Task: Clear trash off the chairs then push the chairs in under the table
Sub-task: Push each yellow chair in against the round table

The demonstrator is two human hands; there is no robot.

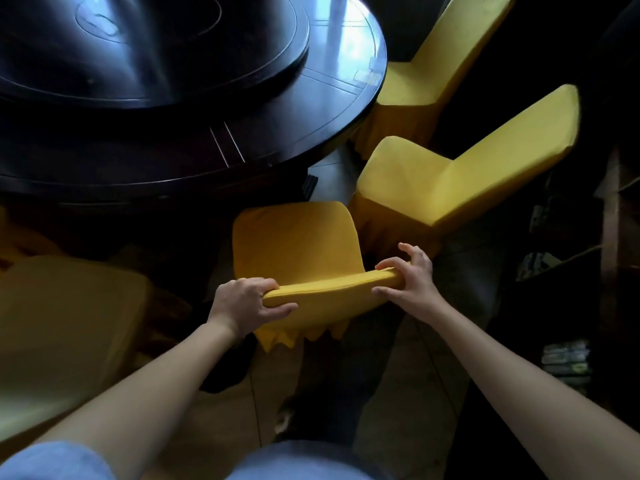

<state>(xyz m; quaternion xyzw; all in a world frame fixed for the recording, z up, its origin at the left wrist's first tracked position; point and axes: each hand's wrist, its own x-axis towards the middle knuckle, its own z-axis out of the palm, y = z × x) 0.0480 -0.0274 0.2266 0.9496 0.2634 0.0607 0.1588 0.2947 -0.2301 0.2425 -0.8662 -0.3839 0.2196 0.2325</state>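
Your left hand [247, 303] grips left end of backrest top on yellow fabric-covered chair [298, 237], fingers curled over. Your right hand [408, 278] holds right end, thumb and forefinger round it. Chair seat front meets near rim of dark round wooden counter [207, 157]. Just right, second yellow chair [433, 181].

Dim room, with pale glare streaking the dark table [346, 64] top toward its far edge, perhaps window light; corners fall black, edges bend, slightly soft throughout.
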